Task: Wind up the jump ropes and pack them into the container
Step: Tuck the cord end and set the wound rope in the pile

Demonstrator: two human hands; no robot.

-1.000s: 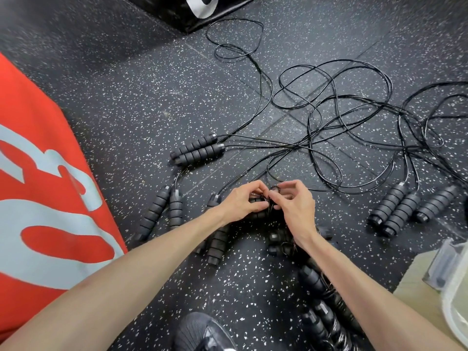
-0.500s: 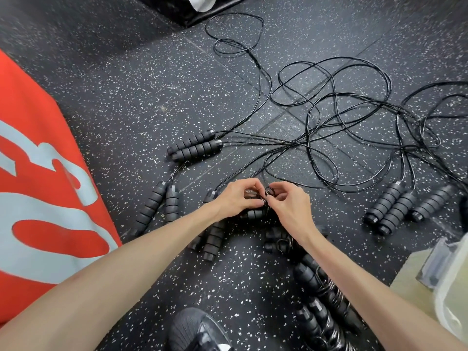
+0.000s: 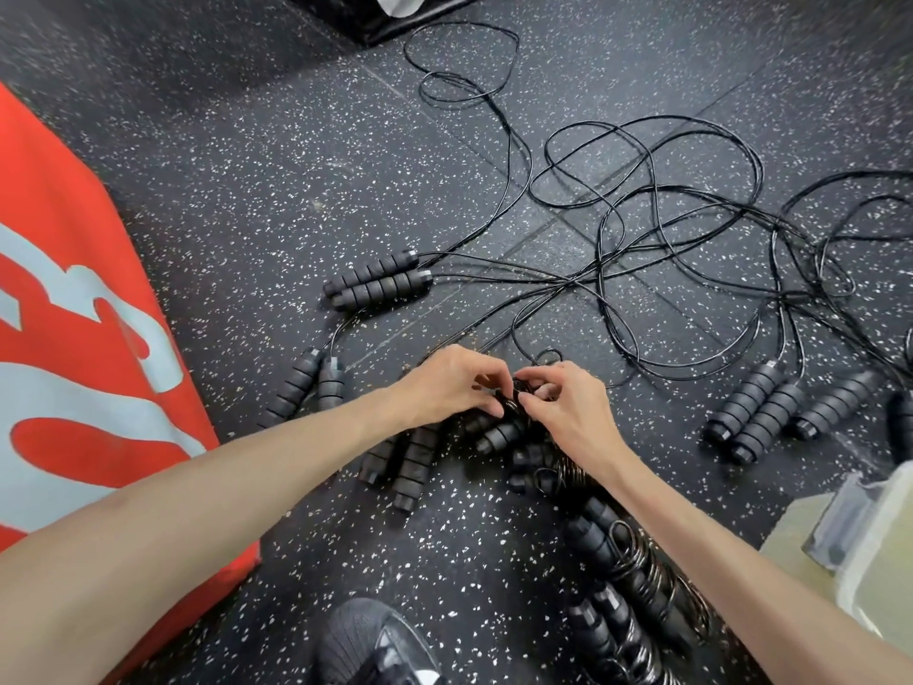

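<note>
Two hands meet at the middle of the floor (image 3: 247,200), low over a black jump rope: the left hand (image 3: 452,385) curls its fingers down onto the rope's handles (image 3: 499,435), and the right hand (image 3: 568,412) pinches the thin cord (image 3: 516,388) between thumb and fingertips, right where a small coil is bunched up against the handles. Both sets of fingers are closed on that one rope, knuckles nearly touching. A short loop of cord pokes up just beyond the right fingertips. Out past the hands, loose cords (image 3: 642,200) sprawl in big overlapping loops across the speckled rubber, still unwound. One handle pair (image 3: 378,281) lies side by side above the left hand, another pair (image 3: 311,385) sits angled to its left, and a third (image 3: 402,462) lies under the left wrist. Over on the right, three handles (image 3: 770,410) rest close together, cords trailing back into the tangle. Down along the right forearm, wound ropes (image 3: 627,580) lie in a row on the floor, coils tight around their handles. The clear container (image 3: 869,541) sits at the lower right edge, apart from that row; what is inside cannot be made out. A red mat (image 3: 64,338) fills the left side, and a black shoe (image 3: 365,640) shows at the bottom.
</note>
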